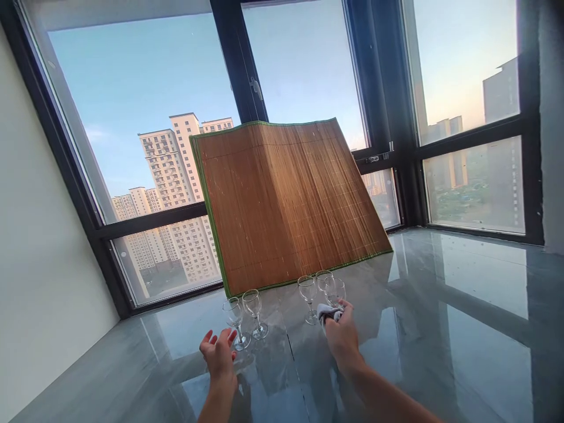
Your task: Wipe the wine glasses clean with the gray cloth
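Five small stemmed wine glasses of clear glass stand on a glossy grey stone floor, each with a rounded bowl, a thin stem and a flat round foot. They fall into two groups. The left pair (244, 314) stands side by side, bowls nearly touching; the right group (321, 289) is three glasses clustered close, their bowls overlapping from this angle so that the rearmost is partly hidden. All stand upright, and the sky and window light show straight through them.

The right hand (341, 335) lies just in front of the right group, fingers curled shut on a small white cloth (328, 312) — the cloth bunches out of the fist toward the foot of the nearest glass. Whether hand or cloth touches that glass cannot be told.

The left hand (219, 355) hovers just beside the left pair, palm up and fingers spread apart, holding nothing; its fingertips are near the foot of the leftmost glass without clearly touching it.

Behind the glasses a brown bamboo mat (286, 202) with a green edge leans against the black window frame (240, 64), its lower edge on the floor. Through the panes — tall pale apartment blocks (170, 170) under a blue sky. A plain white wall (39, 247) runs along the left.
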`<state>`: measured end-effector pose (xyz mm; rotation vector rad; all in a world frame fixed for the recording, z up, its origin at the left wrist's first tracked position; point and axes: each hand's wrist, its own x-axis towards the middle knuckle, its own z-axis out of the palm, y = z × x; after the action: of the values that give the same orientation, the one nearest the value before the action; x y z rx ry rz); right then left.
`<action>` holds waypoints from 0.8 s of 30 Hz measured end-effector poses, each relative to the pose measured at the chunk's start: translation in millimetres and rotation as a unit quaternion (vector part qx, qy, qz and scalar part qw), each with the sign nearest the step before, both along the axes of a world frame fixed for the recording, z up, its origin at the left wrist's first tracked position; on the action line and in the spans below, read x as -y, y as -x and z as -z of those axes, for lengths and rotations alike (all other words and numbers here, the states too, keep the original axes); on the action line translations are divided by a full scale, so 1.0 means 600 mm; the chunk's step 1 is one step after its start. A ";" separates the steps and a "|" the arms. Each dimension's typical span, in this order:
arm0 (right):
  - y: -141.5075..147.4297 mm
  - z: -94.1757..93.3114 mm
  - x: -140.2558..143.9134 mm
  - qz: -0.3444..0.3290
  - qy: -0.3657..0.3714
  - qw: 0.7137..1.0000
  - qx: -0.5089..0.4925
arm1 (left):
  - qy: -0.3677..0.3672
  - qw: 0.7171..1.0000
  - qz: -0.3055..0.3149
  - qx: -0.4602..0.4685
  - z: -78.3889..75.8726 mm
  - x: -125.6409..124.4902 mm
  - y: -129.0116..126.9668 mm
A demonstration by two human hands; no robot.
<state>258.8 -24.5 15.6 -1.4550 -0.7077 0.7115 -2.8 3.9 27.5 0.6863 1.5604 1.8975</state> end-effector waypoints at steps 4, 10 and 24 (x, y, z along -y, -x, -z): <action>-0.010 -0.001 -0.006 0.009 0.029 1.000 0.000 | 0.007 0.992 0.091 0.091 -0.007 0.009 -0.004; -0.011 0.014 -0.009 0.000 0.004 0.999 0.034 | 0.014 0.980 0.142 0.135 -0.012 0.014 -0.010; -0.004 0.029 -0.003 0.030 -0.032 0.999 0.021 | 0.020 0.971 0.188 0.148 -0.006 0.009 -0.013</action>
<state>261.3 -22.6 -1.9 -1.4308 -0.7087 0.6085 4.8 -1.4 31.1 0.6000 1.1837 1.5975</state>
